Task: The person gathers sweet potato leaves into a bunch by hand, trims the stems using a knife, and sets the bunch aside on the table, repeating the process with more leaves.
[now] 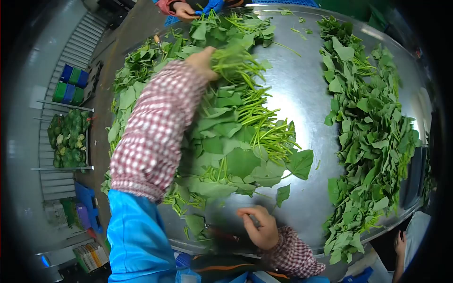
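Observation:
My left hand [204,63] reaches across the metal table and is closed around a bunch of leafy green stems [236,61], blurred by motion. Below it lies a long pile of the same greens [236,127], with cut stem ends pointing right and broad leaves to the left. Near the table's front edge is my right hand [260,228], its fingers curled in; whether anything is in them cannot be made out. Left of it is a dark, reddish blurred object [222,234]. A loose leaf [282,195] lies just above that hand.
A second long row of greens [363,141] covers the right side of the metal table [309,207]. Across the far end, another person's hands [198,10], one blue-gloved, handle greens. Another person's hand [400,243] shows at lower right. Bagged vegetables [70,137] stand at left.

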Demonstrator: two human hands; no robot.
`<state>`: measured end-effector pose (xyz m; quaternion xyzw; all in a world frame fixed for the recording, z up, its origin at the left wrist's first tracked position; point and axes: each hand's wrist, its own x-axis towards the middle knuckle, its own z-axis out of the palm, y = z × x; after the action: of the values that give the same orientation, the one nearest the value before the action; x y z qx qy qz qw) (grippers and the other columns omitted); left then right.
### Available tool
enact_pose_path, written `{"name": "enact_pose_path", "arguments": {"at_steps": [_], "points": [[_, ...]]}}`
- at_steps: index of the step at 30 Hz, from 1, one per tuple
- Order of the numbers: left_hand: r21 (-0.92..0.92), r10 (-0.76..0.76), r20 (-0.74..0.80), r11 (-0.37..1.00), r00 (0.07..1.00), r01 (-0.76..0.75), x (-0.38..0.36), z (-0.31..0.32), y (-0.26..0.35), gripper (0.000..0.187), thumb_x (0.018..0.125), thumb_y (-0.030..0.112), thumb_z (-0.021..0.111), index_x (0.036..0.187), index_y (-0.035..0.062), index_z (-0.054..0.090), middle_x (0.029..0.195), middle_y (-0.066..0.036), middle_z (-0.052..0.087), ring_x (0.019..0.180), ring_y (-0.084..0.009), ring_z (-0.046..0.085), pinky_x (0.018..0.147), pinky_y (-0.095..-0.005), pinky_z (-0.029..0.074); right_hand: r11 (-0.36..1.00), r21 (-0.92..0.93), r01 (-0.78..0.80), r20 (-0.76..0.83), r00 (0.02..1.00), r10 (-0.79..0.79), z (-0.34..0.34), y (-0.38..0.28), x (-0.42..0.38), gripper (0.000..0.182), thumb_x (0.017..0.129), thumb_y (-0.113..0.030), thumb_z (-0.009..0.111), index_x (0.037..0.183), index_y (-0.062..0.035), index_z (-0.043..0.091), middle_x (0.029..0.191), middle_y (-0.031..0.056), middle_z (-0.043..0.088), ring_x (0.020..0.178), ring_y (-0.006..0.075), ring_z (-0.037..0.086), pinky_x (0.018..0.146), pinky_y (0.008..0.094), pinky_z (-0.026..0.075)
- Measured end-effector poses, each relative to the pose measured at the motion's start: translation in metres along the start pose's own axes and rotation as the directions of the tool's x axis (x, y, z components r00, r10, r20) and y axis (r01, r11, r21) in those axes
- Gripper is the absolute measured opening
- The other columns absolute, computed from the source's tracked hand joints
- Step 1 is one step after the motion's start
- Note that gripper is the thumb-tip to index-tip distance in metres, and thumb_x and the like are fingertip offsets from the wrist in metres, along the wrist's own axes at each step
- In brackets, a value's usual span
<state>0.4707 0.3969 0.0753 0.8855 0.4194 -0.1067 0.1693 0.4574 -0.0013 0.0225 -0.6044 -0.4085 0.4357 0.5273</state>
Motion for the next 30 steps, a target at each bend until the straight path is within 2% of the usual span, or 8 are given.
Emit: {"name": "enact_pose_path", "arguments": {"at_steps": [6, 9, 14, 17, 21, 23, 24, 30], "points": [[-0.492, 0.086, -0.487, 0.795, 0.869, -0.354, -0.070, -0.008, -0.085, 0.053, 0.072, 0.012, 0.065, 0.119, 0.0038, 0.042, 0.111, -0.012, 0.054, 0.101, -0.0226, 0.052, 0.088, -0.0344, 0.042, 0.962, 0.082, 0.259, -0.109, 0.962, -0.250, 0.005, -0.022, 0.068, 0.030, 0.078, 0.005, 0.053, 0.108, 0.0024, 0.049, 0.097, 0.0131, 0.056, 0.088, 0.0202, 0.057, 0.074, 0.0266, 0.044], [-0.833, 0.274, -0.245, -0.550, 0.930, -0.057, -0.107, -0.008, -0.093, 0.037, 0.080, 0.003, 0.053, 0.115, 0.0042, 0.042, 0.110, -0.013, 0.050, 0.100, -0.0245, 0.052, 0.087, -0.0395, 0.044, 0.752, 0.656, 0.063, -0.100, 0.995, 0.003, 0.018, -0.055, 0.140, 0.049, 0.082, 0.002, 0.045, 0.127, 0.0044, 0.026, 0.118, 0.0154, 0.043, 0.105, 0.0221, 0.048, 0.091, 0.0311, 0.038], [-0.872, 0.086, -0.463, 0.134, 0.882, -0.471, -0.133, 0.008, -0.100, 0.052, 0.073, -0.001, 0.062, 0.118, 0.0018, 0.037, 0.109, -0.011, 0.050, 0.098, -0.0196, 0.053, 0.084, -0.0327, 0.047, 0.535, 0.841, -0.075, -0.057, 0.972, 0.226, 0.052, -0.051, 0.261, 0.065, 0.072, -0.010, 0.054, 0.128, 0.0038, 0.025, 0.119, 0.0145, 0.040, 0.111, 0.0232, 0.036, 0.097, 0.0365, 0.026], [-0.704, 0.095, -0.608, 0.395, 0.788, -0.591, -0.144, 0.013, -0.099, 0.062, 0.065, 0.002, 0.072, 0.118, 0.0017, 0.038, 0.106, -0.009, 0.053, 0.097, -0.0161, 0.054, 0.083, -0.0278, 0.046, 0.242, 0.970, -0.003, -0.105, 0.896, 0.433, 0.066, -0.018, 0.316, 0.021, 0.058, -0.004, 0.053, 0.076, -0.0066, 0.043, 0.085, 0.0052, 0.045, 0.083, 0.0166, 0.040, 0.079, 0.0300, 0.029], [-0.835, 0.102, -0.150, -0.546, 0.983, -0.071, -0.141, -0.004, -0.088, 0.062, 0.067, 0.019, 0.072, 0.117, 0.0030, 0.041, 0.111, -0.012, 0.048, 0.102, -0.0221, 0.050, 0.087, -0.0332, 0.043, 0.311, 0.949, 0.058, -0.129, 0.968, 0.215, 0.052, -0.055, 0.305, 0.017, 0.058, 0.003, 0.048, 0.059, -0.0094, 0.035, 0.062, -0.0003, 0.038, 0.058, 0.0145, 0.036, 0.064, 0.0265, 0.032], [-0.310, 0.274, -0.625, 0.773, 0.731, -0.554, -0.118, 0.009, -0.113, 0.081, 0.060, 0.029, 0.075, 0.125, 0.0025, 0.033, 0.127, -0.019, 0.032, 0.119, -0.0316, 0.033, 0.097, -0.0404, 0.033, 0.361, 0.932, -0.023, 0.010, 0.999, 0.036, 0.056, -0.075, 0.291, 0.017, 0.069, 0.000, 0.048, 0.084, -0.0060, 0.045, 0.072, 0.0023, 0.047, 0.062, 0.0150, 0.046, 0.070, 0.0273, 0.041], [-0.185, 0.337, -0.626, 0.812, 0.703, -0.554, -0.109, 0.009, -0.113, 0.091, 0.057, 0.030, 0.076, 0.129, 0.0019, 0.027, 0.133, -0.022, 0.024, 0.124, -0.0342, 0.027, 0.101, -0.0417, 0.029, 0.379, 0.924, -0.055, 0.087, 0.994, -0.067, 0.059, -0.073, 0.288, 0.027, 0.073, -0.001, 0.048, 0.100, -0.0044, 0.047, 0.081, 0.0043, 0.052, 0.066, 0.0152, 0.051, 0.072, 0.0266, 0.044], [-0.731, 0.347, -0.396, -0.679, 0.850, -0.063, -0.106, 0.016, -0.081, 0.048, 0.092, 0.024, 0.037, 0.135, 0.0270, 0.016, 0.133, -0.015, 0.033, 0.117, -0.0299, 0.040, 0.093, -0.0458, 0.041, 0.440, 0.844, -0.306, 0.442, 0.862, -0.248, 0.050, -0.104, 0.254, 0.041, 0.080, -0.005, 0.047, 0.121, -0.0019, 0.043, 0.103, 0.0108, 0.056, 0.079, 0.0161, 0.059, 0.067, 0.0263, 0.050]]}}
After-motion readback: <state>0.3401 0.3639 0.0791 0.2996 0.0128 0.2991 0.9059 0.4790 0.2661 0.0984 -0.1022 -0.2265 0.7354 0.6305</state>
